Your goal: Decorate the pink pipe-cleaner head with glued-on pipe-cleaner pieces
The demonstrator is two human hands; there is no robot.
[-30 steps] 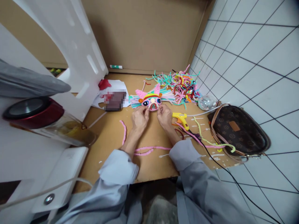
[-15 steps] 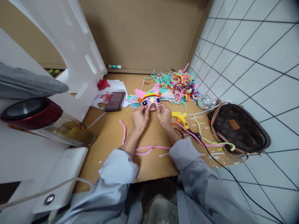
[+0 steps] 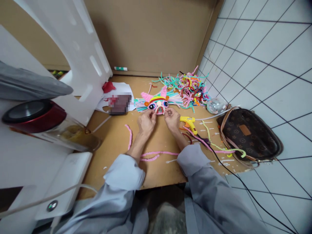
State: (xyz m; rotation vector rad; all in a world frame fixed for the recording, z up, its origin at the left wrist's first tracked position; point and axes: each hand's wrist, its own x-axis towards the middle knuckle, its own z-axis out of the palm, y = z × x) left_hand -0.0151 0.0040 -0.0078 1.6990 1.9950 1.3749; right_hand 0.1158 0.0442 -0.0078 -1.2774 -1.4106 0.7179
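Still, left hand (image 3: pixel 147 122) and right hand (image 3: pixel 172 119) seemingly pinch the pink face (image 3: pixel 159 103) beside its mouth (image 3: pixel 160 110), barely shifted since before.

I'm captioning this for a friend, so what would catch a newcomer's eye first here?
Probably the pink, fuzzy, big-eyed craft face in the centre of the view, with the left hand and right hand pinching at either side of its mouth. Behind it to the right lies a tangled heap of multicoloured fuzzy stems. Just right of the right hand is a yellow-and-orange glue gun.
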